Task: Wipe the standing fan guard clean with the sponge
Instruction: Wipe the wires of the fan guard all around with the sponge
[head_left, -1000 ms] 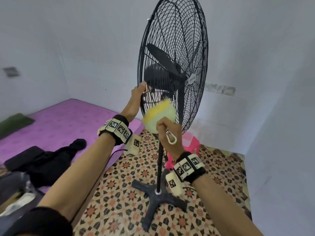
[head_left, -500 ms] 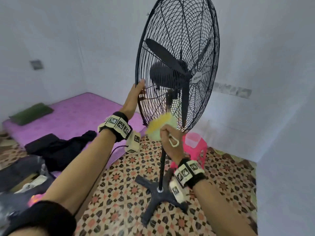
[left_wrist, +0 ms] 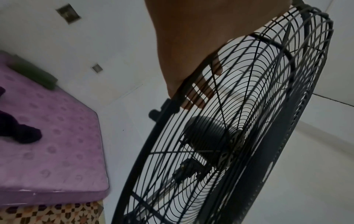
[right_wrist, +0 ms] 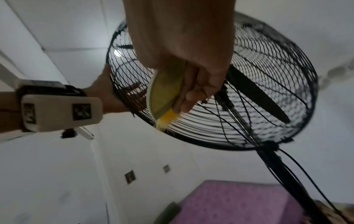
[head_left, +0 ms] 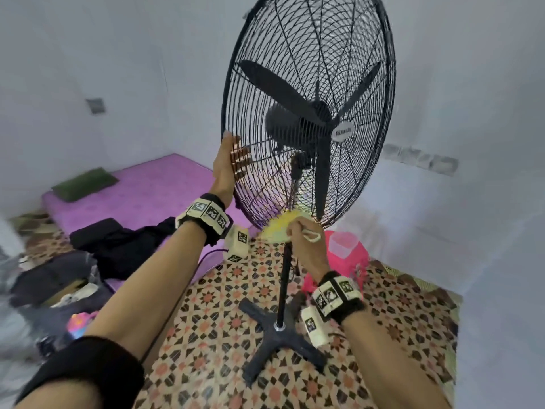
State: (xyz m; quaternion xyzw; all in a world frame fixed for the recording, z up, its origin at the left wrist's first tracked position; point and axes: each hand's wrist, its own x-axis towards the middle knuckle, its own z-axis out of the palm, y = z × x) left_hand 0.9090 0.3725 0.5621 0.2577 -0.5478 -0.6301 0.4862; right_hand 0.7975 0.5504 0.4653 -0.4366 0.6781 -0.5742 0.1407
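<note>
A tall black standing fan (head_left: 309, 128) rises from a cross-shaped base (head_left: 280, 340) on a patterned tile floor (head_left: 212, 329), and everything here is placed relative to it. Its round wire guard (head_left: 265, 178) faces the person, with dark blades (head_left: 274, 87) and the motor visible behind the wires. The left hand (head_left: 228, 166) is at the guard's left rim, about halfway up; the palm lies against the rim and the fingers (left_wrist: 199, 97) curl around it to the rear of the wires, grasping the guard. The right hand (head_left: 305, 237) is at the guard's lowest edge, just above the fan's pole (head_left: 284, 278), with its fingers clenched around a yellow and pale green sponge (head_left: 278, 228). The sponge's yellow edge touches the bottom wires of the guard, as the right wrist view shows (right_wrist: 166, 119). Left of the fan lies a purple mattress (head_left: 147, 190) with a green pillow (head_left: 85, 183) and dark clothing (head_left: 118, 246) on it. A pink plastic stool (head_left: 345, 255) stands behind the pole, to its right, near the white wall (head_left: 472, 202).
</note>
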